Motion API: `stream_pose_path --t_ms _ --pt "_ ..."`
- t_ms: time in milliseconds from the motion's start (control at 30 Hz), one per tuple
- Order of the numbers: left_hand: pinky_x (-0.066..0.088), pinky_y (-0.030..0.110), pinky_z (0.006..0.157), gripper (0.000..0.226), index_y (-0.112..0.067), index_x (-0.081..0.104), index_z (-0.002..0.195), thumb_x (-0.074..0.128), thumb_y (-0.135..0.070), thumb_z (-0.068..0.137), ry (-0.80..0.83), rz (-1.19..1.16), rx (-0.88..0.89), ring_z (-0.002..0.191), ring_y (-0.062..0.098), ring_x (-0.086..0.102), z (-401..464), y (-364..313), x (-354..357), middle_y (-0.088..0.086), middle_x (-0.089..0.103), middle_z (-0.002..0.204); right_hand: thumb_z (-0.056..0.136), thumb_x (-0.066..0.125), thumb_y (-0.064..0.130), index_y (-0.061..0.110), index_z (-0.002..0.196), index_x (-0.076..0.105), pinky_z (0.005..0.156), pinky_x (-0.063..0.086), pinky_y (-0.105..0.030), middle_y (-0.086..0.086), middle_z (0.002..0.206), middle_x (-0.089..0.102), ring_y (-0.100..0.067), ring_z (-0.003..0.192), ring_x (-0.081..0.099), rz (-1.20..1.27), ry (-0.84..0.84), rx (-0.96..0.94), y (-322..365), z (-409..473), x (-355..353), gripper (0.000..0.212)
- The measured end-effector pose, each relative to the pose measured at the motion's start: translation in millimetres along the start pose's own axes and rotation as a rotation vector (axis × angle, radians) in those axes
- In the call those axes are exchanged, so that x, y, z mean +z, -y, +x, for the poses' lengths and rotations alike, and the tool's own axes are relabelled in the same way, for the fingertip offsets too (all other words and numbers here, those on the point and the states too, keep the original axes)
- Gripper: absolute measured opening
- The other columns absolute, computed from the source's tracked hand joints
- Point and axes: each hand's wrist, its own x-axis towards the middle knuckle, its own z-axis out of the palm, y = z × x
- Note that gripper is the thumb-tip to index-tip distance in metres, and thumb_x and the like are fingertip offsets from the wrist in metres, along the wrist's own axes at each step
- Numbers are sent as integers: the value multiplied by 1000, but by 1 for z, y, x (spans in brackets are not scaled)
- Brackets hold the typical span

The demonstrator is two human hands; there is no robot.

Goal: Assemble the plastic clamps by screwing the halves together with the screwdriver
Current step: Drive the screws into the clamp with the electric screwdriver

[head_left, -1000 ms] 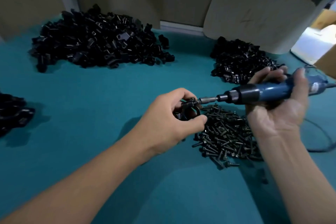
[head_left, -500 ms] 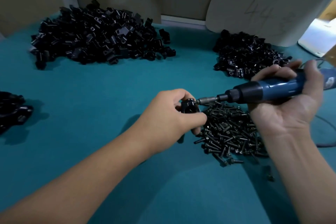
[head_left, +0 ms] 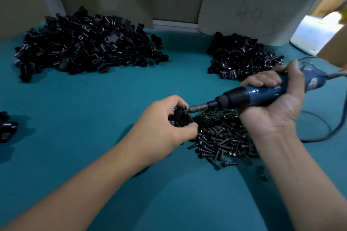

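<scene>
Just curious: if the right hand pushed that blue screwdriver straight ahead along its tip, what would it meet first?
The black clamp gripped by the left hand; the screwdriver tip already seems to touch it.

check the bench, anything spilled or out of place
Mostly tidy. A few stray screws lie on the teal mat apart from the screw pile, near the right forearm. Nothing looks damaged.

We see soft, even light on the teal table [head_left: 93, 99], with faint shadows under both forearms. Right of the table the background blows out and blurs; edges bow.
</scene>
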Motion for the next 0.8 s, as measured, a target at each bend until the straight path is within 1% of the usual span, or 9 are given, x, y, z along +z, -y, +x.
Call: stream_pose_path --t_ms 67,167,267,367,433,533,667,733,800 --pt "44 33 55 20 -25 64 94 81 -31 86 8 23 6 62 18 55 0 -1 -1 11 75 84 98 74 32 18 80 62 59 42 -19 11 65 47 -4 52 48 -1 -30 -9 0 0 1 26" --pt "47 35 57 24 -25 64 96 77 -38 81 22 46 23 64 30 60 1 -5 1 9 75 85 97 76 33 18 77 61 57 43 -19 11 64 48 -5 52 48 14 -51 -16 3 1 1 29" --pt "48 37 57 22 -25 64 95 80 -34 82 5 46 22 63 25 60 1 -5 2 10 73 84 96 77 33 17 77 61 57 44 -20 10 65 49 -5 52 48 18 -58 -8 5 2 -1 30" --pt "48 41 57 21 -25 63 95 82 -28 86 10 29 16 63 26 61 2 -2 2 11 74 85 97 78 33 17 76 62 58 45 -21 11 65 49 -6 53 48 28 -66 5 3 3 -3 30" --pt "48 39 56 21 -26 63 96 82 -29 87 2 31 23 63 22 59 1 -1 1 10 74 85 97 78 33 17 76 63 58 44 -20 11 66 49 -6 53 48 29 -74 5 1 3 -4 30" --pt "49 44 55 22 -27 63 96 81 -33 84 -6 38 31 62 26 59 1 -1 2 8 74 85 97 78 32 17 76 63 58 45 -20 10 65 49 -6 53 47 41 -79 7 0 4 -6 30" --pt "43 26 51 21 -27 63 94 83 -29 88 -37 60 53 59 17 54 2 3 1 7 71 82 96 78 32 17 74 62 57 45 -20 10 64 48 -6 52 47 31 -91 15 -2 4 -4 31" --pt "44 27 52 20 -26 63 95 82 -28 89 -33 62 57 61 27 59 3 4 0 8 73 83 97 78 32 17 74 62 56 44 -21 10 64 48 -6 52 46 31 -97 9 -3 5 -3 32" --pt "46 32 53 20 -26 63 96 81 -29 89 -28 62 62 70 37 64 3 3 0 8 74 85 97 77 32 17 73 62 55 44 -21 10 63 48 -6 52 46 33 -100 5 -3 5 -2 32"
